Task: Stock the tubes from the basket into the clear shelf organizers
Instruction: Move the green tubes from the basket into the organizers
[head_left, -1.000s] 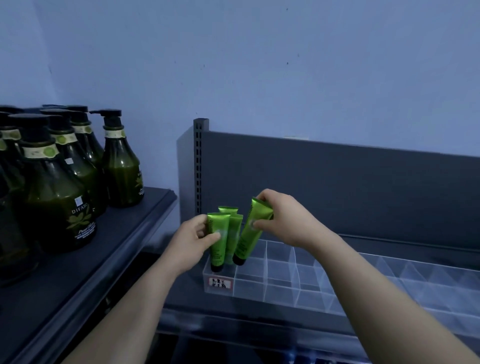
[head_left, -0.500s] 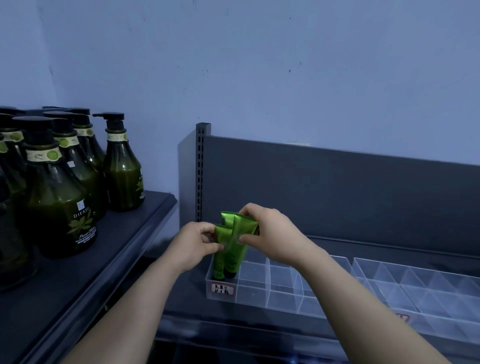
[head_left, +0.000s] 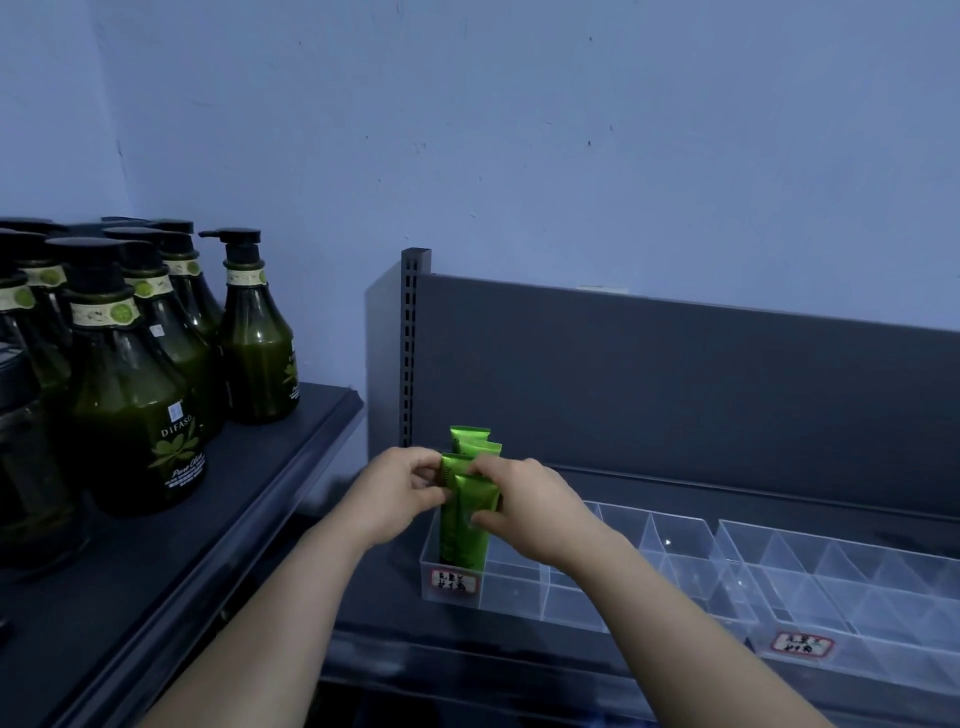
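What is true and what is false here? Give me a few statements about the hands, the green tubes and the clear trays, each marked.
1. The left hand and the right hand both hold green tubes. True.
2. The tubes lie flat in the clear organizer. False: they stand upright, crimped ends up.
3. They sit in the organizer's far-right compartment. False: they are in its leftmost one, behind a handwritten label.
4. Dark pump bottles stand on the shelf to the left. True.
5. The organizer's other compartments are packed with tubes. False: those in view hold none.
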